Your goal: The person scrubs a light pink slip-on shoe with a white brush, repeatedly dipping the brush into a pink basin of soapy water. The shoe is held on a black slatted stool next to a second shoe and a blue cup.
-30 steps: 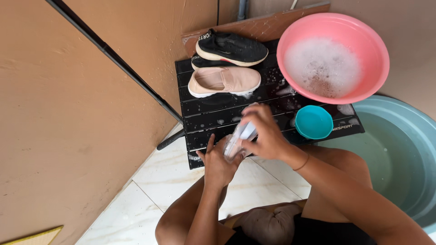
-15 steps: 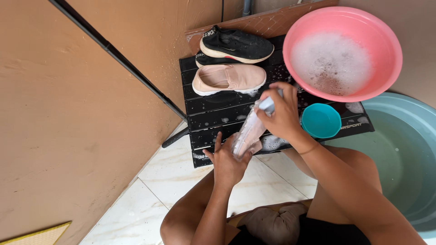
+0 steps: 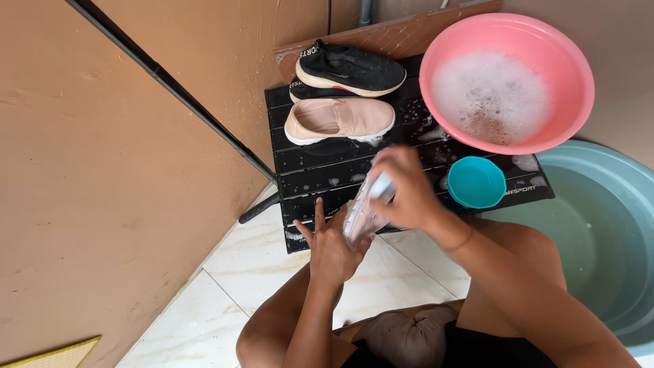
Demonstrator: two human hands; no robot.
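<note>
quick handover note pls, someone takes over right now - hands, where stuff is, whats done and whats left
Left hand: steadies a pale, soapy shoe from below on the black slatted table.
Right hand: closed on a small white brush, pressed against that shoe.
Behind them on the table: a beige slip-on shoe and a black knit sneaker, side by side. Pink plastic basin of suds at the right rear, small teal bowl in front of it, large grey-green tub of water on the floor to the right.
Done: suds are on the held shoe.
Left: it looks unrinsed; whether the other two are washed cannot be told.
</note>
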